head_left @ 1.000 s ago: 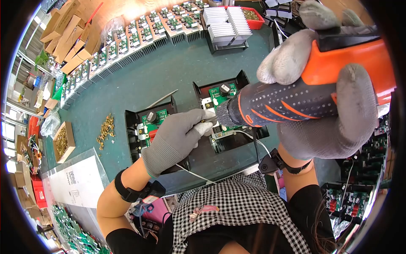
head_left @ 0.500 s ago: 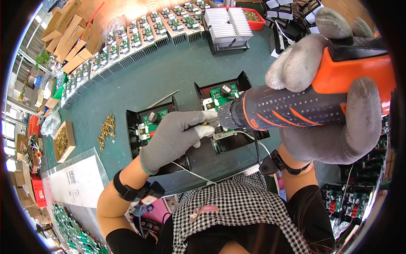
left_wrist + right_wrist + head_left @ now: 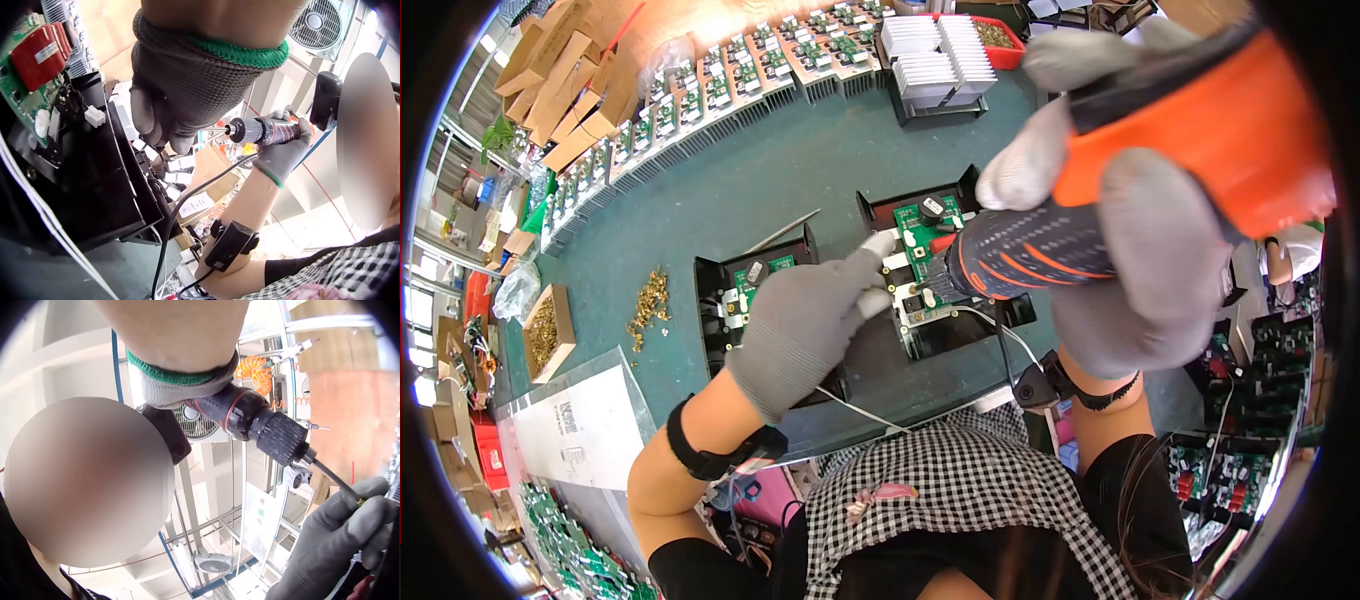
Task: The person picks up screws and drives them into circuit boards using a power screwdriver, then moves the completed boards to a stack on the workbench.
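Note:
My right hand (image 3: 1145, 265), in a grey glove, grips an orange and black power drill (image 3: 1030, 250) above the work. Its chuck (image 3: 281, 437) holds a long bit (image 3: 334, 478) that points at my left hand's fingertips, where a small yellowish spot shows. My gloved left hand (image 3: 800, 320) reaches over the near housing, index finger and thumb spread apart beside a green circuit board (image 3: 915, 240). This board sits in a black housing (image 3: 930, 345) with a white wire along its near side. The drill hides part of it. Left of my hand stands a second black housing (image 3: 715, 290) with its own board.
A pile of brass screws (image 3: 650, 310) lies at left, beside a cardboard tray (image 3: 568, 335) of more. Finned heat sinks with boards (image 3: 710, 85) curve along the back. White finned blocks (image 3: 935, 60) and a red tray (image 3: 1020, 50) stand beyond. A metal rod (image 3: 785, 230) lies behind the housings.
The drill and right hand have come left and nearer the board, with the drill's rear swinging up. My left index finger and thumb have parted, showing more of the board.

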The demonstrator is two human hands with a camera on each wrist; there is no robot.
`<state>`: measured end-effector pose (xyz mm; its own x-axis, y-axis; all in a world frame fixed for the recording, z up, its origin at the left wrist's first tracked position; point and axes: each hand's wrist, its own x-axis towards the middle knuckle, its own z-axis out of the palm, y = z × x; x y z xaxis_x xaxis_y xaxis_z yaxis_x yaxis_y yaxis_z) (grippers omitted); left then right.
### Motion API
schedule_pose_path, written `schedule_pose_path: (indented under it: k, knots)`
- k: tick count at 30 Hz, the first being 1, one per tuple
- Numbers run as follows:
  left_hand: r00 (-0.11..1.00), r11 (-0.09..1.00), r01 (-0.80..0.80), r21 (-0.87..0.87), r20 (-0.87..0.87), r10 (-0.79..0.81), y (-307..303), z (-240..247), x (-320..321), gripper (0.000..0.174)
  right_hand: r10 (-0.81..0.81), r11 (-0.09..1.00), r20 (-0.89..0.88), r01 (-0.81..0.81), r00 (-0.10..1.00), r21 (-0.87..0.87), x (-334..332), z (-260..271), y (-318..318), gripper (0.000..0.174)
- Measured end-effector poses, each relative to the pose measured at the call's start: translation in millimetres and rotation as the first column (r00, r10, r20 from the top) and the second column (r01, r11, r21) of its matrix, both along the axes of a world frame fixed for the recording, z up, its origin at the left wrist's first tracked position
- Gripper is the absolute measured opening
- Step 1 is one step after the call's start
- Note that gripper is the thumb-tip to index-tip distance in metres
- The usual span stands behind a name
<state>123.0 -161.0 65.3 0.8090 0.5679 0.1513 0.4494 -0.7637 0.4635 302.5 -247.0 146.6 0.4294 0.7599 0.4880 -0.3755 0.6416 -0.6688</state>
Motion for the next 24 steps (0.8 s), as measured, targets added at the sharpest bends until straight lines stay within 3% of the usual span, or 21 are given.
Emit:
schedule_pose_path:
  k: [1,3,4,5,8,11,19,24]
  knots:
    - [1.000,1.000,-0.003,0.005,-0.020,0.003,3.0,-1.0,-4.3,0.044,-0.084,0.995,0.135,0.089,0.987,-0.036,0.2,-2.7,1.0,0.049]
    - [0.995,0.995,-0.040,-0.095,0.088,0.049,10.3,-1.6,-11.7,0.042,-0.257,0.958,0.561,0.284,0.787,0.039,7.3,-11.6,9.3,0.048]
    - [0.988,0.988,-0.055,-0.147,0.138,0.076,11.9,-0.3,-13.4,0.041,-0.263,0.958,0.556,0.281,0.788,0.055,4.0,-20.6,15.0,0.049]
    - [0.987,0.947,-0.126,-0.295,0.058,0.149,10.0,8.5,-15.5,0.040,-0.258,0.961,0.552,0.270,0.793,0.062,3.4,-25.5,17.6,0.049]
    - [0.985,0.960,-0.107,-0.258,0.107,0.138,11.2,3.8,-21.7,0.042,-0.232,0.968,0.557,0.246,0.797,0.050,1.9,-33.5,20.9,0.049]
    - [0.985,0.913,-0.132,-0.386,0.049,0.163,9.2,10.6,-22.6,0.046,-0.214,0.971,0.566,0.235,0.796,0.036,0.9,-35.3,20.6,0.048]
    - [0.991,0.919,-0.101,-0.381,0.046,0.127,8.7,13.5,-22.3,0.049,-0.159,0.981,0.545,0.194,0.823,-0.006,0.4,-36.4,20.1,0.048]
    - [0.989,0.922,-0.106,-0.372,0.059,0.138,7.5,13.4,-28.6,0.049,-0.222,0.963,0.563,0.270,0.796,-0.002,-1.2,-35.4,22.1,0.049]
